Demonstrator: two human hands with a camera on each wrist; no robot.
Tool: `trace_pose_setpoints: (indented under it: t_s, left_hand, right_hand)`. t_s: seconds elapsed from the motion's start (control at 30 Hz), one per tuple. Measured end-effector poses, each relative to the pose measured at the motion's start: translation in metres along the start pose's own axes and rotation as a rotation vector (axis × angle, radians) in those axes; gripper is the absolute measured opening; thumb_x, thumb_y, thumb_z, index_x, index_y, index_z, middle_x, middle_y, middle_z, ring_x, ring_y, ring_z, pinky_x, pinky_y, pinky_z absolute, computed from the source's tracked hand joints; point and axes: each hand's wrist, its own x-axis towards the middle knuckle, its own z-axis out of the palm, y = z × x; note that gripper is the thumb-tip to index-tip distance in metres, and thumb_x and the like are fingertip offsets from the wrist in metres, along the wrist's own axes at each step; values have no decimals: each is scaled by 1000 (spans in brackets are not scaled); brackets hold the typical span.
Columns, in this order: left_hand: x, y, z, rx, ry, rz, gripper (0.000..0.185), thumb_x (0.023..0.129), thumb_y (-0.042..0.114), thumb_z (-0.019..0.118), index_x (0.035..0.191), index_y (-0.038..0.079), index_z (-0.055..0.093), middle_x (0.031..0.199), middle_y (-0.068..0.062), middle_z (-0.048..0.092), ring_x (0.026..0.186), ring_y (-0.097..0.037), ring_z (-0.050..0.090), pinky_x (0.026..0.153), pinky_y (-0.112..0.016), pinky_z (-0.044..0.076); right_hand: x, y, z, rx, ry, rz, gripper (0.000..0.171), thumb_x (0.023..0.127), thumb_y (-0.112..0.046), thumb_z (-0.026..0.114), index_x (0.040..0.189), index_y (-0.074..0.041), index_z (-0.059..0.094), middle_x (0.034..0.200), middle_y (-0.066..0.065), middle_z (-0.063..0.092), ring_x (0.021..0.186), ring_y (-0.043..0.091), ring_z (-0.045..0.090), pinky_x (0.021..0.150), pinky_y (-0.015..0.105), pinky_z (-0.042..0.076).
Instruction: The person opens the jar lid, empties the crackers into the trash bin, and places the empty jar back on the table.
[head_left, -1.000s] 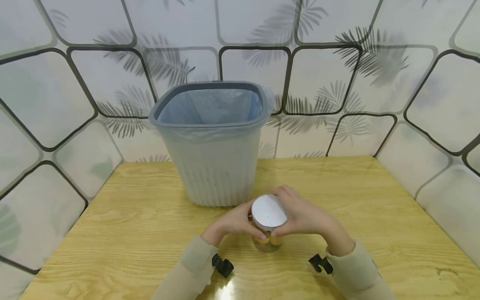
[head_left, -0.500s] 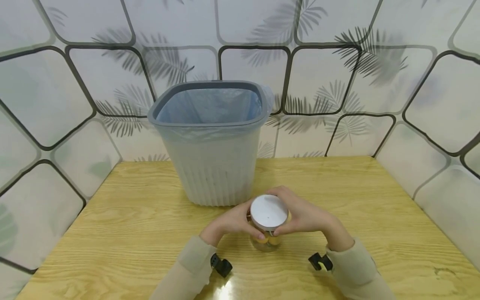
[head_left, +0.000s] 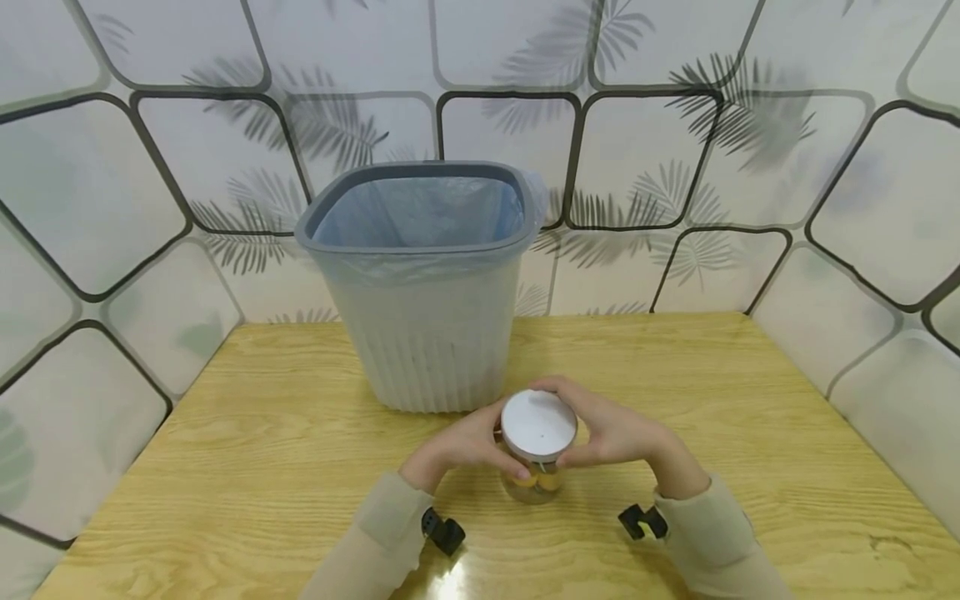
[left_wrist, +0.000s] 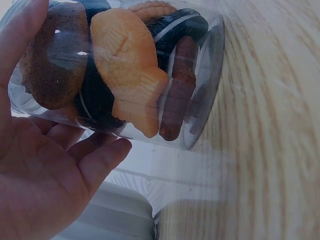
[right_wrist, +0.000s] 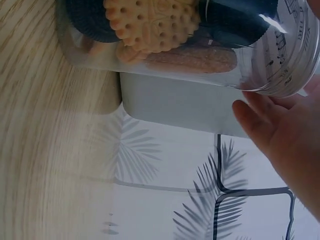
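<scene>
The clear jar (head_left: 534,467) of biscuits (left_wrist: 131,75) stands on the table (head_left: 712,392) before the bin (head_left: 423,283). It looks light, rigid and smooth, so probably slippery. The left hand (head_left: 465,442) wraps its body; the right hand (head_left: 611,433) curls round the white lid (head_left: 538,423), wrists low

White lid (head_left: 538,425), clear jar (left_wrist: 125,70) of tan and dark biscuits, grey bin (head_left: 423,283), yellow wood-grain table (head_left: 750,400).
</scene>
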Motion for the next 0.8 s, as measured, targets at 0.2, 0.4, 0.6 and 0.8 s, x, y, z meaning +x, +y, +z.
trace_pose_setpoints:
  t_s: [0.2,0.4,0.6,0.8]
  left_hand:
    - [1,-4,0,-10,-5,11,83,68,4,76,135,15,29,123,2,43,109,-13,42,90,-30,35]
    - [3,-4,-1,8,4,28,84,67,3,76,135,16,29,123,2,43,109,-13,42,89,-30,36]
    - [4,-4,0,-18,7,12,84,66,1,76,135,14,29,122,1,43,108,-13,42,90,-30,36]
    - [3,-5,1,-24,11,0,84,67,2,76,135,14,29,122,0,43,108,-14,42,90,-31,35]
  right_hand:
    - [0,-7,4,-72,44,59,87,68,-36,75,132,-2,26,129,14,32,112,26,37,88,44,37]
    - [3,-18,11,-253,143,131,91,59,-46,77,129,-7,33,122,11,36,103,21,41,80,38,43]
    - [6,-21,16,-432,218,148,90,58,-57,73,123,-5,39,114,12,42,98,20,43,76,35,44]
    - [6,-23,18,-449,223,160,90,58,-54,75,123,-4,39,112,12,43,97,20,43,77,35,44]
